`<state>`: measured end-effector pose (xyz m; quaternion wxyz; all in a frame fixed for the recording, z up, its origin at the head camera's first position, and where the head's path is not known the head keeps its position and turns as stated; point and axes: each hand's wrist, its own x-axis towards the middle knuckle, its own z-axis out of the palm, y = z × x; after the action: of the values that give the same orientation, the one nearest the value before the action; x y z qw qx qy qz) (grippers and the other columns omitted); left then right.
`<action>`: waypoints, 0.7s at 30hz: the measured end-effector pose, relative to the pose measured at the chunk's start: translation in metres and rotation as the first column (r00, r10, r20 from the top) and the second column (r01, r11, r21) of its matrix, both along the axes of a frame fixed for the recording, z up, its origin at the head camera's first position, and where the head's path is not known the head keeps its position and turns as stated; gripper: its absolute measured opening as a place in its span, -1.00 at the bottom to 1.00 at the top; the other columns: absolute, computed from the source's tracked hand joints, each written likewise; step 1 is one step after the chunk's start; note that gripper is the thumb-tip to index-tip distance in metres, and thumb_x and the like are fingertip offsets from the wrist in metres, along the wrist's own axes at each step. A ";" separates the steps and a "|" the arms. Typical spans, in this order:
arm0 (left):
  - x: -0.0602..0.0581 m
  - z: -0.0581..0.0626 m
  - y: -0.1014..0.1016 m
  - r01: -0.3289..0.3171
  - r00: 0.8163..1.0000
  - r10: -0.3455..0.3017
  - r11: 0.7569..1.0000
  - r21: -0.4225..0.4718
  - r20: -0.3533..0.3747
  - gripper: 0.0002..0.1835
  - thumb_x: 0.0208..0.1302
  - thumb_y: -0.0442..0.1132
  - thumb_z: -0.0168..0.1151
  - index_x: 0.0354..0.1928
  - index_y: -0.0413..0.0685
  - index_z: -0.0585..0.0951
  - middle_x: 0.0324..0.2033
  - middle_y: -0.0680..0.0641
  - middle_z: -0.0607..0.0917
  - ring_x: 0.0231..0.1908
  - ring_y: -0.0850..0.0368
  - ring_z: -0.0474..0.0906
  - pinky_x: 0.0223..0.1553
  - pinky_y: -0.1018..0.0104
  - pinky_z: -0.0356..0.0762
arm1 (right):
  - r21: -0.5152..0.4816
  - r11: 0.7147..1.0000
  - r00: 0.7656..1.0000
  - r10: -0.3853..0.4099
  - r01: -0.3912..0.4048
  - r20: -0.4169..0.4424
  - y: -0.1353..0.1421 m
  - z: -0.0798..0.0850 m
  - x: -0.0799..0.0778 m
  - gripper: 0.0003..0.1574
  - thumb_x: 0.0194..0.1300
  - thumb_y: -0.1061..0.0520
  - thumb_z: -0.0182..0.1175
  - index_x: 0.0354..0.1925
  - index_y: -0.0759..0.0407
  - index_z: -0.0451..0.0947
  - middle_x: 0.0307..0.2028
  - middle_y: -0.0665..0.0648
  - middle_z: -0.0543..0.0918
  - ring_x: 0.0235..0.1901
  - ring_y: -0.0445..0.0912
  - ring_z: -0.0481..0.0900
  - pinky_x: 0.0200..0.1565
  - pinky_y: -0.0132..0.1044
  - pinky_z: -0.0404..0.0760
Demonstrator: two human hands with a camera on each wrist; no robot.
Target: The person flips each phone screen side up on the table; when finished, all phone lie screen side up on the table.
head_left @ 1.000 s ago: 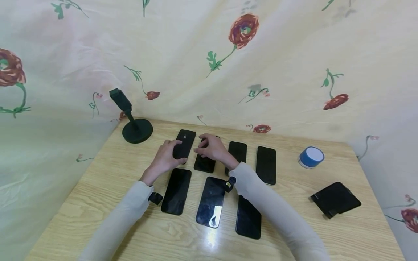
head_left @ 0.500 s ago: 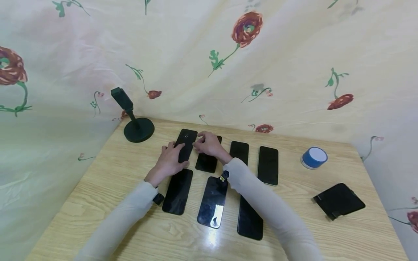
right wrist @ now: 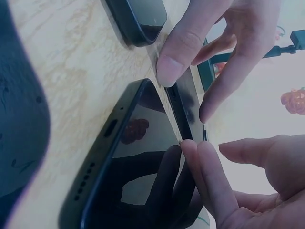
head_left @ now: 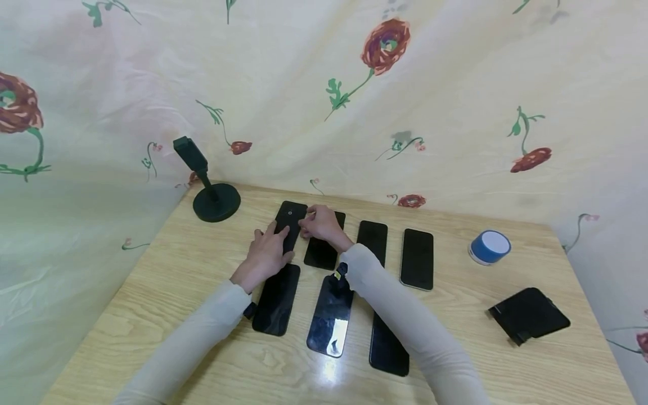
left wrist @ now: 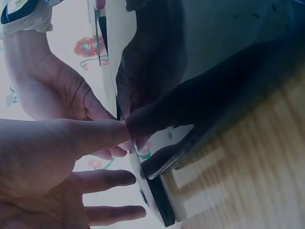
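My left hand [head_left: 265, 250] lies over the lower part of a black phone [head_left: 298, 210] in the back row at the left, fingers spread and nearly straight on it. Its thumb [right wrist: 172, 69] touches the phone's side in the right wrist view. At the phone's right edge, my right hand [head_left: 324, 225] reaches in with its fingertips [right wrist: 205, 148] touching it. Below that hand lies a second black phone [head_left: 320, 254], partly covered. A phone with a glossy screen [head_left: 275, 306] sits just below my left hand.
More phones lie to the right: one [head_left: 417, 259], another [head_left: 372, 233] and a reflective one [head_left: 329, 326]; the right forearm partly covers a long one [head_left: 388, 349]. A black stand [head_left: 216, 202], blue cylinder [head_left: 490, 247] and black flat object [head_left: 531, 315] flank them. A floral cloth [head_left: 283, 84] hangs behind.
My left hand has shifted right and further over the leftmost back phone. My right hand has moved from above the second phone to the first one's right edge. The view has shifted slightly.
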<state>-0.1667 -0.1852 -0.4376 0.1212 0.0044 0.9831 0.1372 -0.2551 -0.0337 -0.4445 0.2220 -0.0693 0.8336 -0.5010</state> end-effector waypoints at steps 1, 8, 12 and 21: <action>0.000 0.000 0.000 0.000 1.000 0.000 1.000 -0.003 0.002 -0.25 0.46 0.04 0.29 0.58 -0.04 0.32 0.59 -0.38 0.16 0.30 -0.51 0.34 0.19 -0.27 0.57 | -0.003 1.000 1.000 -0.003 0.003 0.008 -0.001 0.000 -0.001 -0.28 0.46 0.20 0.27 0.47 0.37 0.32 0.07 0.32 0.74 -0.21 0.01 0.84 -0.16 -0.28 0.78; -0.001 0.000 0.001 0.008 1.000 -0.008 1.000 -0.018 0.000 -0.27 0.47 0.04 0.29 0.56 -0.06 0.35 0.56 -0.39 0.24 0.25 -0.48 0.41 0.20 -0.25 0.57 | 0.033 0.999 1.000 0.003 -0.004 0.013 -0.003 -0.001 -0.004 -0.27 0.46 0.18 0.28 0.47 0.36 0.31 0.06 0.30 0.75 -0.27 -0.05 0.84 -0.17 -0.30 0.78; -0.002 0.000 0.001 0.038 0.999 -0.038 0.999 -0.034 -0.012 -0.28 0.48 0.03 0.28 0.55 -0.11 0.36 0.54 -0.42 0.27 0.25 -0.48 0.42 0.17 -0.21 0.61 | 0.038 0.999 1.000 0.008 -0.008 0.021 -0.004 -0.001 -0.006 -0.25 0.46 0.19 0.28 0.48 0.36 0.29 0.07 0.30 0.75 -0.31 -0.08 0.84 -0.18 -0.31 0.77; -0.004 -0.001 -0.001 0.099 0.995 -0.100 0.994 -0.038 -0.026 -0.28 0.48 -0.03 0.28 0.53 -0.23 0.35 0.46 -0.51 0.33 0.23 -0.51 0.44 0.19 -0.21 0.60 | 0.036 0.999 1.000 0.006 -0.007 0.024 -0.005 -0.001 -0.004 -0.21 0.44 0.20 0.29 0.51 0.36 0.25 0.05 0.30 0.75 -0.46 -0.19 0.77 -0.27 -0.37 0.74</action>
<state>-0.1704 -0.1867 -0.4384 0.1141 0.0529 0.9856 0.1126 -0.2593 -0.0383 -0.4454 0.2349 -0.0617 0.8396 -0.4858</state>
